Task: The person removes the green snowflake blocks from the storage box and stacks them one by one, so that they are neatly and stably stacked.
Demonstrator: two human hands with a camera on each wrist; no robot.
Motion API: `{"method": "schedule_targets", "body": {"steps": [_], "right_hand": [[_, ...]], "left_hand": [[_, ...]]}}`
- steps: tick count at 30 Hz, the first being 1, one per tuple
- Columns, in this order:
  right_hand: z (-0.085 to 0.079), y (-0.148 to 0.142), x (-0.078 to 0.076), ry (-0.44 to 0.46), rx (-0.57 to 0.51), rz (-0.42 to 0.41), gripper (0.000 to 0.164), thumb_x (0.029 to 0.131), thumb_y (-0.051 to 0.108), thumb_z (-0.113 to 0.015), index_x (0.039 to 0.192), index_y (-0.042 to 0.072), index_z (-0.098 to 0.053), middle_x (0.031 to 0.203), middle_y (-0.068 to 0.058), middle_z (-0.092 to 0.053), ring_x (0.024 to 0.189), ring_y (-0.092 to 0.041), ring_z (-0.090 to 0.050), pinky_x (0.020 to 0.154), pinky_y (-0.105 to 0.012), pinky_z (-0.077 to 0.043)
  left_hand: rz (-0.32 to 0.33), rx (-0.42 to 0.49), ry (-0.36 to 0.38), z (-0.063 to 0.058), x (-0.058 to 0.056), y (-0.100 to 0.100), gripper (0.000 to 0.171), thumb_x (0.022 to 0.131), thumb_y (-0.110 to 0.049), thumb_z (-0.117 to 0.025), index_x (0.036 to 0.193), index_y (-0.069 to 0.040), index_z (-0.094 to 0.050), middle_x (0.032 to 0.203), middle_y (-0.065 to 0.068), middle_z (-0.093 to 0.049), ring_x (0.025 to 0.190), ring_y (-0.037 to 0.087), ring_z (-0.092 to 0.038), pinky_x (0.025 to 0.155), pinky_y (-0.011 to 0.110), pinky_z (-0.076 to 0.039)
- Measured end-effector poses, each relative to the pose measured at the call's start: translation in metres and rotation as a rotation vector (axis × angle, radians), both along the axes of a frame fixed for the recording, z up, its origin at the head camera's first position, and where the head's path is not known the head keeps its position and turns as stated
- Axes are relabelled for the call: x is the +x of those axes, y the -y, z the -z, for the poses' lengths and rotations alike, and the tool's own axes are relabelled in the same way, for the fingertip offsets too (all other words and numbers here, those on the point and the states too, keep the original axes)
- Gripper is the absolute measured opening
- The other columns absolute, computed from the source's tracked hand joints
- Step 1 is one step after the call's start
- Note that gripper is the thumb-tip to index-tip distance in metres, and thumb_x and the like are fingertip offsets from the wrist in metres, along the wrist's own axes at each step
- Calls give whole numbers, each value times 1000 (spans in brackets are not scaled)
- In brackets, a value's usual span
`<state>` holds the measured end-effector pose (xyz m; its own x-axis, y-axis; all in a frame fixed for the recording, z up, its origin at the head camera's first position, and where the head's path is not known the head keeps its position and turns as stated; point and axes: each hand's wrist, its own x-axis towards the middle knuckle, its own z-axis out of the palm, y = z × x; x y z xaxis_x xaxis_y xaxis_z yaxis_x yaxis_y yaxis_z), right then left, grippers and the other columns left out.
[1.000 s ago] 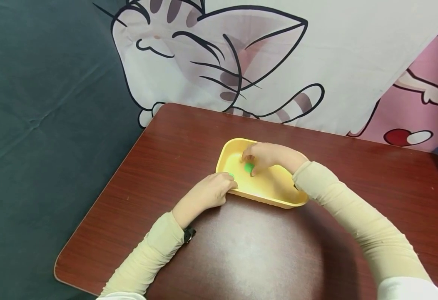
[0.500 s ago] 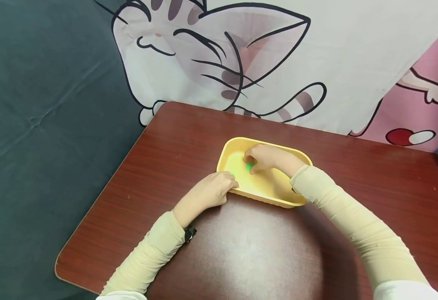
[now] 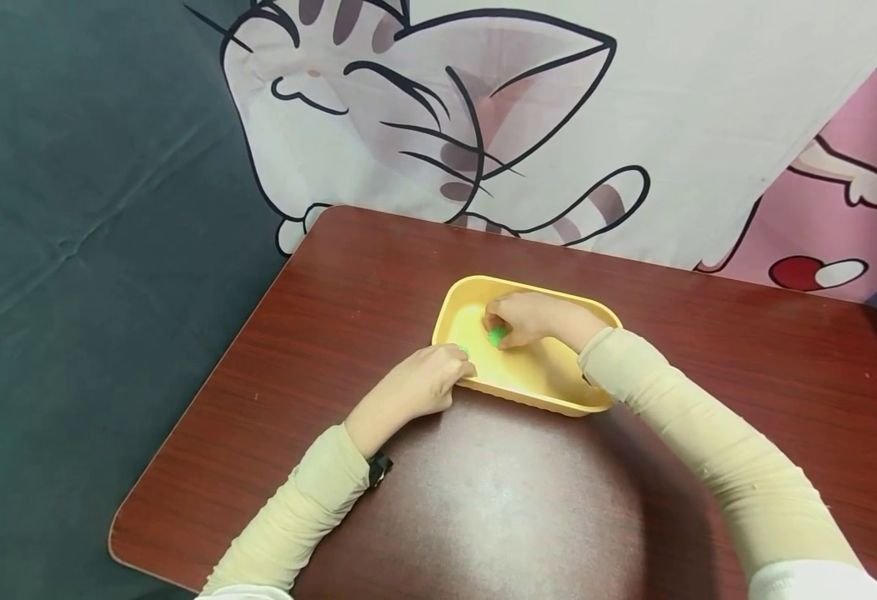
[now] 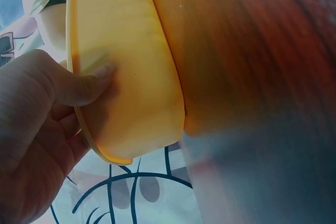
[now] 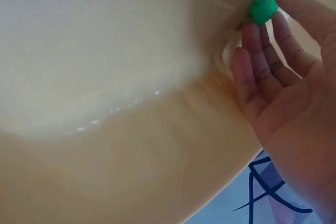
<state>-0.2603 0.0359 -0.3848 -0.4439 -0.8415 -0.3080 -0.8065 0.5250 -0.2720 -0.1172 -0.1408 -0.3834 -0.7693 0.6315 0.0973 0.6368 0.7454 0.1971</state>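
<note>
A yellow rectangular tray (image 3: 536,398) with raised walls sits on the table, its inside partly covered by both hands. My left hand (image 3: 429,379) grips its near left rim. In the left wrist view the thumb (image 4: 86,87) presses the outer wall (image 4: 131,35), with the fingers behind the rim. Inside the tray, my right hand (image 3: 532,318) pinches a small bright green lump (image 3: 497,336) between thumb and fingertips. The right wrist view shows the same green lump (image 5: 264,4) close to the tray floor. Another green bit (image 3: 463,351) peeks out beside the left fingers, mostly hidden.
The reddish-brown wooden table (image 3: 318,333) extends around the tray, its left edge slanting toward the front. Behind it hangs a white cloth (image 3: 679,100) with a cartoon cat. Dark green fabric (image 3: 93,275) covers the left side.
The right fingers have drawn in closer around the green lump, which has barely shifted. My left hand and the tray stay in place; the view sways slightly.
</note>
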Motion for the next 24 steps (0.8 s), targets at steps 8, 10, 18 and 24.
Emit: {"method": "schedule_targets", "body": {"steps": [8,10,18,24], "right_hand": [[-2,5,2,-81,19,-66,23,67,22,-73,82,14,-58,73,4,-51,67,-12,-46,61,-26,-38],[-2,6,2,-104,29,-86,24,66,24,-73,81,14,-58,73,5,-51,67,-12,-46,61,-27,-39],[-2,11,1,-166,86,-123,30,64,31,-74,85,14,-61,74,6,-55,67,-12,-50,63,-29,-44],[-10,16,-1,-181,108,-103,32,64,38,-73,86,17,-64,72,10,-58,67,-11,-53,65,-30,-47]], "left_hand": [[2,-17,-33,0,0,0,21,65,10,-59,71,-10,-63,66,-3,-45,69,13,-48,62,25,-41],[2,-19,-38,0,0,1,22,65,10,-59,71,-10,-63,65,-3,-45,69,13,-48,62,25,-42],[5,-13,-42,1,1,1,22,64,11,-60,71,-10,-62,65,-3,-45,68,14,-48,62,26,-42],[5,-10,-30,0,1,1,20,65,11,-58,68,-9,-61,64,-4,-42,66,13,-45,61,25,-38]]}}
